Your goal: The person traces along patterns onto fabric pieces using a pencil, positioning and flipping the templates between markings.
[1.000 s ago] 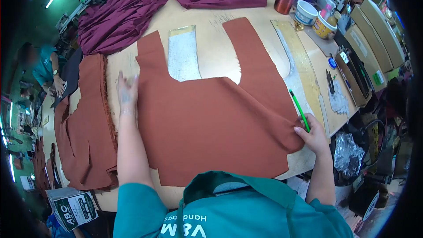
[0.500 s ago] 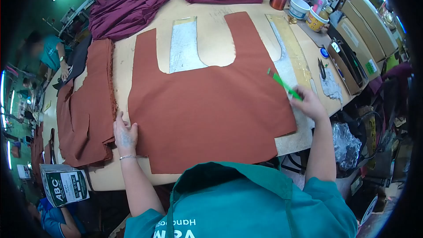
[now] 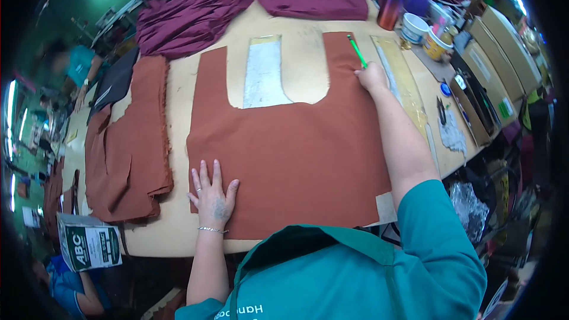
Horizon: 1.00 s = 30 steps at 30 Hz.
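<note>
A rust-brown fabric piece (image 3: 296, 160) with two upright straps lies flat before me. My left hand (image 3: 214, 198) rests on its lower left part, fingers spread, holding nothing. At the right strap, my right hand (image 3: 372, 77) is closed around a green pencil (image 3: 357, 51), whose far end points up and left over the strap. Between the straps shows a whitish board (image 3: 262, 74) with a yellowish top edge. Another yellow-edged board part (image 3: 406, 83) shows right of the fabric.
Stacked rust-brown fabric (image 3: 127, 148) lies at left, maroon cloth (image 3: 192, 15) behind. Bottles (image 3: 394, 3), tubs (image 3: 437, 44), snips (image 3: 441, 111) and cardboard boxes (image 3: 498, 59) stand or lie at right. A co-worker (image 3: 82, 68) is at far left.
My left hand has moved from the fabric's left edge onto its lower left part. My right hand has moved up to the right strap with the pencil. The fabric's right side now lies flatter.
</note>
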Motion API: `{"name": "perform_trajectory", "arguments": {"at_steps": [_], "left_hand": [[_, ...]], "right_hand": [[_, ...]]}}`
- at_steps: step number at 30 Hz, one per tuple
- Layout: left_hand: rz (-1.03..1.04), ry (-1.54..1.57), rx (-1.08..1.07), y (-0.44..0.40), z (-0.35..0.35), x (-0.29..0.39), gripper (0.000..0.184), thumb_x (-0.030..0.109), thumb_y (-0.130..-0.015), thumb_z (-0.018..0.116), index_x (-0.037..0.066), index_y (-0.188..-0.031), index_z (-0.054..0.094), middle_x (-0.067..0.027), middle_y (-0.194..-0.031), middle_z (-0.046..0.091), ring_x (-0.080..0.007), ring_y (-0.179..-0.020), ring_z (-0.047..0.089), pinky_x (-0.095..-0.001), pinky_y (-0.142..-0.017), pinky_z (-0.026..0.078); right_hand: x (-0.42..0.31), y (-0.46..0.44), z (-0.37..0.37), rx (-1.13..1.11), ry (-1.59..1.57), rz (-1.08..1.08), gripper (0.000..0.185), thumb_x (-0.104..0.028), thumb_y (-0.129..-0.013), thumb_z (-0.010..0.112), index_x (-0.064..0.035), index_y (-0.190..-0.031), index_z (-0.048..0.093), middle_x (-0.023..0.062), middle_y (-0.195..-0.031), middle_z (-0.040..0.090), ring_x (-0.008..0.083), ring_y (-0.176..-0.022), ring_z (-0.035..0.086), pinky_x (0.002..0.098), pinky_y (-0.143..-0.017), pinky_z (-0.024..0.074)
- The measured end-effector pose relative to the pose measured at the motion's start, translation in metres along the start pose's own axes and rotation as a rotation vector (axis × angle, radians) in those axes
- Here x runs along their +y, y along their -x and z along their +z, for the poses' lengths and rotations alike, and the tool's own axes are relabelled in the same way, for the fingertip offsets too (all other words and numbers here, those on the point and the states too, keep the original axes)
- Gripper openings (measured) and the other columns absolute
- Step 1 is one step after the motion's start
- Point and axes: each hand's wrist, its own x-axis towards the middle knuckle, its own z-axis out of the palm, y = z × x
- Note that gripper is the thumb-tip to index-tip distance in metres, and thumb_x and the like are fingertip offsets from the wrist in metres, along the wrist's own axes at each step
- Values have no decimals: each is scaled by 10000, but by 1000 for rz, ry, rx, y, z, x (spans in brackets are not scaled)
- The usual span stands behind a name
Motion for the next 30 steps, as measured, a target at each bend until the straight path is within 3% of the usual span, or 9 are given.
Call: {"name": "perform_trajectory", "arguments": {"at_steps": [4, 10, 13, 15, 18, 21, 24, 28, 30], "left_hand": [[-28, 32, 15, -14, 2, 5, 660, 513, -832, 471, 166, -1366, 297, -134, -1445, 160, -356, -1337, 83, -702, -926, 142], [-28, -23, 6, -8, -2, 2, 657, 514, -838, 459, 156, -1365, 297, -133, -1445, 159, -346, -1342, 68, -697, -935, 137], [37, -28, 38, -4, 1, 4, 661, 516, -835, 463, 156, -1364, 299, -133, -1446, 156, -344, -1342, 69, -700, -932, 140], [101, 14, 38, 1, -1, 14, 681, 523, -822, 478, 155, -1365, 296, -125, -1448, 154, -343, -1342, 72, -702, -931, 137], [165, 57, -52, 8, -7, 30, 653, 477, -834, 486, 192, -1378, 266, -95, -1457, 142, -330, -1344, 78, -691, -939, 131], [163, 5, -44, 4, -3, 30, 651, 481, -832, 489, 207, -1379, 267, -67, -1463, 135, -319, -1346, 77, -688, -944, 124], [168, 21, -22, -6, 1, 18, 679, 530, -800, 508, 216, -1366, 302, -61, -1458, 149, -322, -1345, 73, -699, -939, 122], [130, 42, -85, -8, -5, 19, 699, 521, -801, 511, 203, -1377, 274, -55, -1464, 130, -302, -1351, 67, -692, -946, 122], [165, 47, -5, -4, -4, 29, 734, 535, -804, 498, 174, -1387, 236, -59, -1466, 124, -293, -1352, 64, -682, -955, 126]], "right_hand": [[-1, -15, 12, 100, -3, -69, 288, -227, -728, 684, -6, -899, 614, 199, -904, 620, 338, -880, 595, 411, -775, 471], [19, 8, -17, 138, 3, -161, 318, -242, -739, 665, 13, -913, 591, 213, -901, 615, 347, -870, 593, 418, -776, 458], [48, 45, -71, -7, 44, -39, 320, -255, -767, 616, 16, -936, 587, 231, -897, 608, 351, -883, 586, 417, -780, 444], [104, 63, -91, 18, 180, -80, 282, -249, -777, 594, 2, -904, 598, 242, -868, 602, 345, -883, 586, 408, -776, 442], [150, 115, -126, -2, 188, 48, 223, -207, -775, 588, -10, -875, 615, 240, -862, 600, 341, -864, 589, 400, -769, 446], [153, 160, -148, -45, 122, 74, 235, -200, -767, 600, -1, -891, 615, 237, -853, 602, 339, -839, 593, 397, -754, 453], [169, 165, -131, 105, 110, -31, 294, -235, -757, 621, 29, -884, 604, 238, -825, 604, 350, -814, 593, 392, -735, 457], [153, 161, -128, 76, 93, 122, 363, -271, -752, 642, 60, -889, 590, 231, -789, 604, 334, -767, 600, 384, -710, 466], [150, 152, -133, -15, 103, 181, 385, -293, -758, 648, 57, -909, 591, 205, -786, 616, 298, -752, 612, 369, -693, 473]]}}
